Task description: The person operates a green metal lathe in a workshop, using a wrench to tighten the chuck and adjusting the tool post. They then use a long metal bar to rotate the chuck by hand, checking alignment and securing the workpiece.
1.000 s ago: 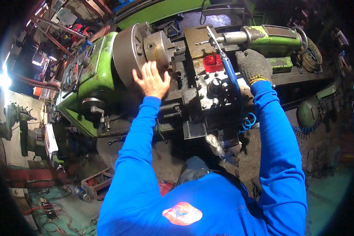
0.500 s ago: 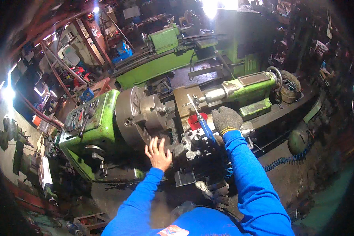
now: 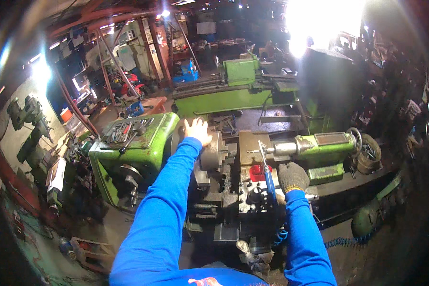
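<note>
My bare left hand [image 3: 198, 131] is laid on the top rim of the lathe chuck [image 3: 209, 155], with its fingers spread. The chuck sits against the green headstock [image 3: 162, 138]. My right hand [image 3: 293, 177], in a grey knitted glove, is closed beside the tool post [image 3: 252, 196]; whatever its fingers wrap round is hidden. Just left of that glove a blue air gun [image 3: 270, 181] with a long thin nozzle stands over the tool post. Behind the tool post is a red container [image 3: 258, 171], partly covered by the air gun.
On the right are the green tailstock [image 3: 326, 148], its handwheel [image 3: 355, 142] and a round bin [image 3: 368, 155]. Hand tools lie on the headstock top. A coiled blue hose [image 3: 345, 242] hangs near the bed. Another green lathe [image 3: 224, 101] stands behind.
My left hand has moved up and away from me, from the chuck's near lower side to its top. The right hand stays by the tool post. The head view has shifted.
</note>
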The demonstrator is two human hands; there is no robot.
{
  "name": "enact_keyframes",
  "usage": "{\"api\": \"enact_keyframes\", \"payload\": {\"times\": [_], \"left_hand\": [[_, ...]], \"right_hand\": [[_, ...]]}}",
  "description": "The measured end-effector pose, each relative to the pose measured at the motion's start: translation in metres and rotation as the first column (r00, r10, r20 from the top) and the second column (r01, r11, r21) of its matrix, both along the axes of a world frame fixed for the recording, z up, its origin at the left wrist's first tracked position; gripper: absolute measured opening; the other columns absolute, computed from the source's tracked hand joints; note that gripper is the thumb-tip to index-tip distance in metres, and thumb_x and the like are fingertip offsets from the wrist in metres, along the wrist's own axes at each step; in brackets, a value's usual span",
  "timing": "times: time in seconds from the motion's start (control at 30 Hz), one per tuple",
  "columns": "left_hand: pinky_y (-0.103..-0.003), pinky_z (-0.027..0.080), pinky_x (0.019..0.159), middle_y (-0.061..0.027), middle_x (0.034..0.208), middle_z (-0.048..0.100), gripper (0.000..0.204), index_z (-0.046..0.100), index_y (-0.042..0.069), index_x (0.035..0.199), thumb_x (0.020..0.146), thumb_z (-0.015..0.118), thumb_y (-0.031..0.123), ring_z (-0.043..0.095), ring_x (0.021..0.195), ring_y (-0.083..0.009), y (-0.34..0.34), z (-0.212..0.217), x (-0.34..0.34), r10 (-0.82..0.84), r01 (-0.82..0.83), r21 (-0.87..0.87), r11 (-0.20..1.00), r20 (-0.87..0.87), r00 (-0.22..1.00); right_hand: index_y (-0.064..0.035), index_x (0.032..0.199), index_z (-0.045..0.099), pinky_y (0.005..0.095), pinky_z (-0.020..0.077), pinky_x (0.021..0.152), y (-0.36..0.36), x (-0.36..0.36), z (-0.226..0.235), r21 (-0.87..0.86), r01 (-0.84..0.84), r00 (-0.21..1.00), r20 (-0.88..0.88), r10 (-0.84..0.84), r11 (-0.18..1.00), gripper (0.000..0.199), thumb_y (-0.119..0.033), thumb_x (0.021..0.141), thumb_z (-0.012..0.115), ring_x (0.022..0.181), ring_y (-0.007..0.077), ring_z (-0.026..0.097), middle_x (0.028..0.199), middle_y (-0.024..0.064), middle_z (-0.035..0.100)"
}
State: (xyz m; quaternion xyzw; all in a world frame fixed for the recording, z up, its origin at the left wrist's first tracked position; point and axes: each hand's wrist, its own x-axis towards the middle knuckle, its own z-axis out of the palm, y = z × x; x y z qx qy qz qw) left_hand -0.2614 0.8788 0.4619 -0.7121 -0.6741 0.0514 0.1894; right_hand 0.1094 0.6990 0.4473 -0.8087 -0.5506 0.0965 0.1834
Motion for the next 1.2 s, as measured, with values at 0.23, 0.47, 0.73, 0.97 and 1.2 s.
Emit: {"api": "enact_keyframes", "payload": {"times": [0.23, 0.47, 0.73, 0.97, 1.2], "left_hand": [[-0.073, 0.015, 0.125, -0.0158, 0.134, 0.070, 0.059, 0.074, 0.007, 0.123, 0.091, 0.067, 0.057, 0.029, 0.159, -0.0394, -0.076, -0.031, 0.020, -0.104, 0.063, 0.221, 0.973, 0.178, 0.978], [-0.073, 0.014, 0.125, -0.0195, 0.156, 0.052, 0.082, 0.056, 0.000, 0.147, 0.085, 0.076, 0.049, 0.012, 0.164, -0.0418, -0.159, -0.091, 0.031, -0.053, -0.012, 0.249, 0.968, 0.253, 0.966], [-0.068, 0.013, 0.126, -0.0158, 0.164, 0.045, 0.080, 0.053, 0.008, 0.155, 0.090, 0.070, 0.051, 0.029, 0.158, -0.0368, -0.226, -0.158, 0.046, -0.012, -0.007, 0.063, 0.998, 0.296, 0.955], [-0.063, 0.026, 0.119, -0.0118, 0.138, 0.059, 0.050, 0.067, 0.016, 0.127, 0.085, 0.077, 0.042, 0.047, 0.140, -0.0335, -0.181, -0.058, 0.049, -0.299, 0.102, 0.525, 0.845, 0.305, 0.904], [-0.068, 0.024, 0.123, -0.0153, 0.154, 0.054, 0.082, 0.055, 0.016, 0.152, 0.084, 0.080, 0.055, 0.046, 0.146, -0.0334, -0.069, 0.016, -0.012, -0.196, 0.111, 0.369, 0.923, 0.203, 0.959]], "right_hand": [[-0.0075, 0.100, 0.080, 0.0556, 0.0559, 0.094, 0.001, 0.004, -0.006, 0.022, 0.031, 0.999, -0.036, -0.030, 0.999, 0.049, -0.051, 0.098, 0.056, 0.107, 0.0447, 0.072, 0.110, 0.0233, 0.076], [-0.0085, 0.102, 0.079, 0.0557, 0.0555, 0.092, 0.000, 0.002, -0.001, 0.038, 0.009, 0.997, -0.077, -0.006, 0.999, 0.048, -0.051, 0.098, 0.056, 0.107, 0.0440, 0.072, 0.111, 0.0222, 0.076], [-0.0080, 0.102, 0.078, 0.0564, 0.0554, 0.092, -0.003, 0.006, -0.005, 0.085, 0.008, 0.995, -0.098, 0.001, 0.996, 0.048, -0.051, 0.099, 0.057, 0.106, 0.0463, 0.071, 0.109, 0.0226, 0.076], [-0.0104, 0.104, 0.081, 0.0554, 0.0561, 0.093, -0.001, 0.007, -0.005, 0.061, 0.018, 0.998, -0.068, -0.014, 0.998, 0.047, -0.048, 0.097, 0.055, 0.106, 0.0422, 0.074, 0.110, 0.0202, 0.078], [-0.0108, 0.104, 0.081, 0.0542, 0.0566, 0.093, 0.003, 0.011, -0.010, 0.040, -0.024, 0.998, -0.057, 0.026, 0.999, 0.047, -0.048, 0.099, 0.052, 0.105, 0.0402, 0.074, 0.111, 0.0194, 0.077]]}}
